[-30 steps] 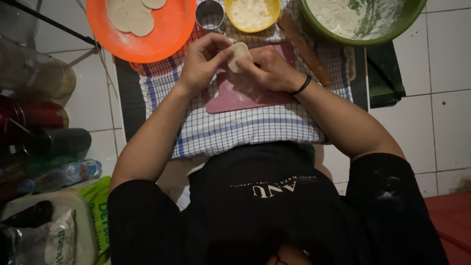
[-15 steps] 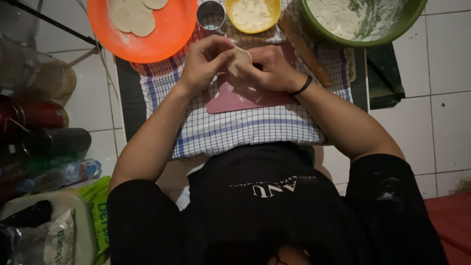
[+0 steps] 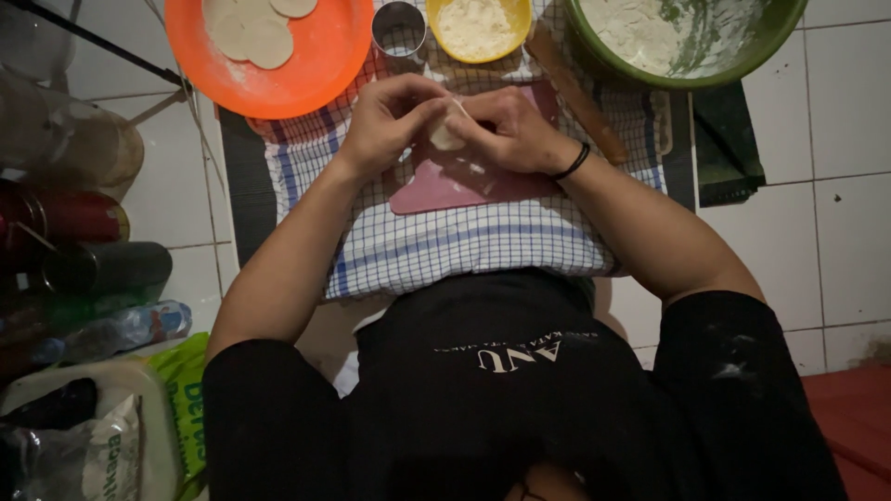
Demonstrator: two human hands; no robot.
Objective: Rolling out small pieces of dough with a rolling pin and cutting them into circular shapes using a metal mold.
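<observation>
Dumpling wrapper: I am pinching a small pale dough round [image 3: 447,130] between both hands, just above the far edge of the pink mat; its rim is folding up, and I judge the seal only partly made.
Left hand: my left hand [image 3: 390,121] is curling closed on the wrapper's left side, fingertips pressing the dough.
Right hand: my right hand [image 3: 509,125] is closing on the right side, thumb and fingers gripping the same piece; a black band is sitting on the wrist.
Progress: flat cut rounds [image 3: 251,28] are waiting on the orange plate [image 3: 306,74] at the cloth's far left corner, so I judge more wrappers are left to shape; no finished dumpling is showing.
Mat: the pink mat [image 3: 445,190] is lying smooth and floury on the blue checked cloth [image 3: 464,246].
Tools: a shiny metal ring cutter [image 3: 398,28] is standing beside a yellow bowl [image 3: 478,28] of pale, crumbly stuff; a wooden rolling pin [image 3: 575,93] is lying slantwise towards the right.
Bowl: a big green bowl [image 3: 733,65] with a flour-smeared inside is sitting at the far right corner.
</observation>
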